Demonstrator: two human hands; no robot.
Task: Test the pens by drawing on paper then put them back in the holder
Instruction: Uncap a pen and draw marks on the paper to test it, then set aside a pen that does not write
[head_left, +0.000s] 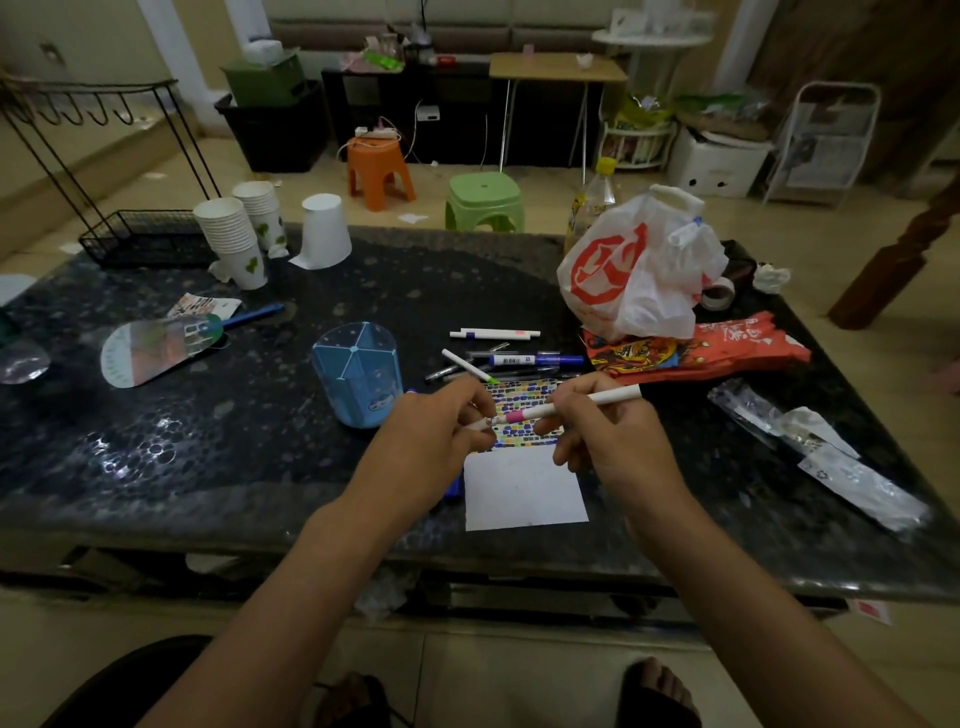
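We hold a white pen (566, 406) with a pink band in both hands, just above the paper (524, 488). Right hand (605, 431) grips the barrel, fingers curled round it. Left hand (441, 431) pinches the small end piece at the pen's tip end, probably the cap (480, 423); hard to tell whether it is on, off or halfway. Both hands closed on something, neither free.

Using the holder (358, 371) as landmark: blue, upright, apparently empty, on the table (208, 441). Pen and hands sit just to its right and a bit nearer us. Paper lies right of the holder and nearer us still, partly over a coloured patterned sheet (524, 400). Remaining pens (509, 358) lie in a loose pile right of the holder, slightly farther from us, touching or overlapping each other.

Key relation: pen's long axis runs roughly left-right, slightly tilted, tip end toward the left hand and the holder, tail end up and away to the right. Paper sits directly below the tip. Left hand is nearer the holder; right hand is the writing hand.

Our guess: step is uncapping or recapping. Paper looks almost unmarked, so testing seems early. For drawing, the right hand needs to drop the tip down onto the paper.
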